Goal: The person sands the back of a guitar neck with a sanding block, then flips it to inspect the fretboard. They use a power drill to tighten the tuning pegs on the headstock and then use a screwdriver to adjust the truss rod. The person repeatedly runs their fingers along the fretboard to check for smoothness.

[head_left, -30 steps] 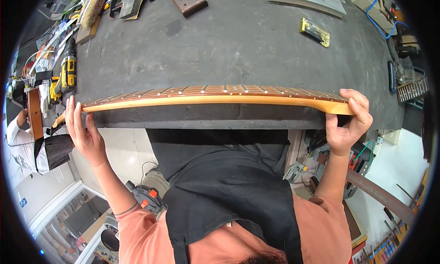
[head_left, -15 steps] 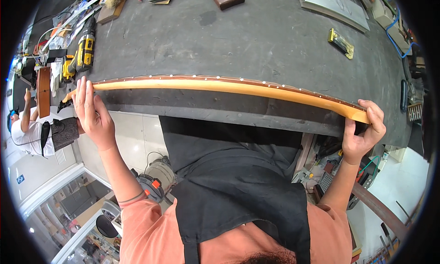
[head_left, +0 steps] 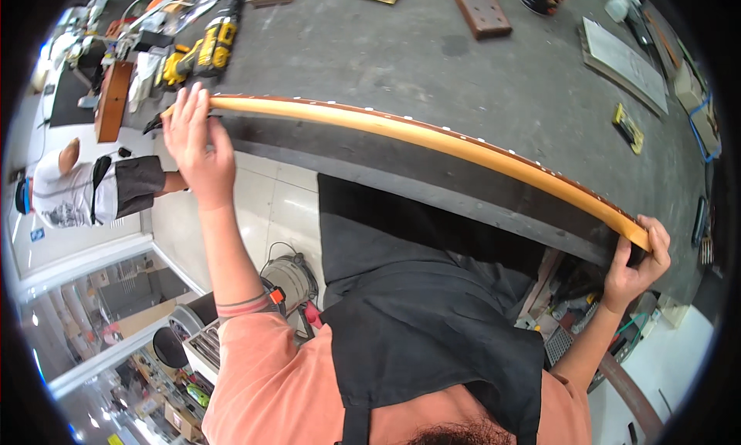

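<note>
A guitar neck (head_left: 378, 127) stretches between my two hands along the near edge of the workbench. Its pale, rounded back faces me, and a thin strip of dark fingerboard with white spots shows along the far side. My left hand (head_left: 199, 140) holds the headstock end, fingers laid long over it and thumb apart. Dark parts of the headstock (head_left: 154, 124) stick out past those fingers. At the heel, the other end, my right hand (head_left: 639, 263) grips with fingers over the far side and thumb underneath. The fingerboard's face is mostly hidden.
On the dark workbench (head_left: 370, 55) lie yellow-black cordless drills (head_left: 214, 47), a brown block with holes (head_left: 478, 9), a metal plate (head_left: 624, 55) and a small yellow tool (head_left: 628, 128). A vacuum cleaner (head_left: 292, 279) stands on the floor. Another person (head_left: 73, 186) is at the left.
My view has swung, so the neck slants more, its right end lower. The fingerboard shows less and the back more. Both hands keep their hold. The other person's arm has shifted.
</note>
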Available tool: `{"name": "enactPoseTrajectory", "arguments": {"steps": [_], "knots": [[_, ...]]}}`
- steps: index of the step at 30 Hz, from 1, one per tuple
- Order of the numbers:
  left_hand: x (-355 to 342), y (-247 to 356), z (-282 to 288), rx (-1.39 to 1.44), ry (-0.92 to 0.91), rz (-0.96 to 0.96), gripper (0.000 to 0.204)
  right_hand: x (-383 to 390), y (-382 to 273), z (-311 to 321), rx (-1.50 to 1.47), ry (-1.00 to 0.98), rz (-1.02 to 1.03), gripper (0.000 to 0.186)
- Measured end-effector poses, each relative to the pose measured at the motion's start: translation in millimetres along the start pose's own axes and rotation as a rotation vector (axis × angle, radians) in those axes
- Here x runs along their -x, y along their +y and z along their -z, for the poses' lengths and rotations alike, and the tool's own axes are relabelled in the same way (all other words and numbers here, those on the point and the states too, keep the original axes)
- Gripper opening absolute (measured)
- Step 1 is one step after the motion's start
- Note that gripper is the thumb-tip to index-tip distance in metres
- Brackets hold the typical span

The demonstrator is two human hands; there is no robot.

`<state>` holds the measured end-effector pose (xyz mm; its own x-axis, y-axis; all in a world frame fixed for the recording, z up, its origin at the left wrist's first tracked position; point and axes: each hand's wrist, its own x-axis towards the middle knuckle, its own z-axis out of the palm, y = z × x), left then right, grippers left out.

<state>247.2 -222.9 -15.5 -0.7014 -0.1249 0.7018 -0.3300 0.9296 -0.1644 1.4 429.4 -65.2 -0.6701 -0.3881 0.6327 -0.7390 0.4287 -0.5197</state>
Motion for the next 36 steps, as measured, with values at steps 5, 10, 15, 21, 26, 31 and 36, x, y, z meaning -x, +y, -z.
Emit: {"name": "enactPoseTrajectory", "arguments": {"steps": [5,10,15,21,26,31,36], "knots": [[-1.0,2.3,1.4,-0.131,-0.02,0.075,0.053,3.7,6.2,3.4,0.008,-0.004,0.006,0.055],[3.3,-6.8,3.1,-0.198,-0.012,0.124,0.052,6.2,7.3,3.9,0.04,-0.014,0.007,0.056],[2.0,-6.1,3.1,-0.161,0.004,0.149,0.05,7.2,10.5,4.0,0.051,-0.011,0.03,0.058],[3.9,-7.8,3.1,-0.109,0.05,0.171,0.038,9.3,12.8,6.1,0.076,-0.02,0.043,0.056],[5.3,-11.7,2.5,-0.044,0.082,0.183,0.021,9.0,13.6,7.6,0.09,-0.027,0.054,0.054],[8.4,-12.6,3.4,-0.046,0.078,0.18,0.023,9.5,13.8,7.2,0.094,-0.027,0.058,0.053],[7.9,-10.8,2.8,-0.024,0.071,0.206,0.042,12.3,12.3,5.6,0.109,-0.022,0.045,0.059]]}}
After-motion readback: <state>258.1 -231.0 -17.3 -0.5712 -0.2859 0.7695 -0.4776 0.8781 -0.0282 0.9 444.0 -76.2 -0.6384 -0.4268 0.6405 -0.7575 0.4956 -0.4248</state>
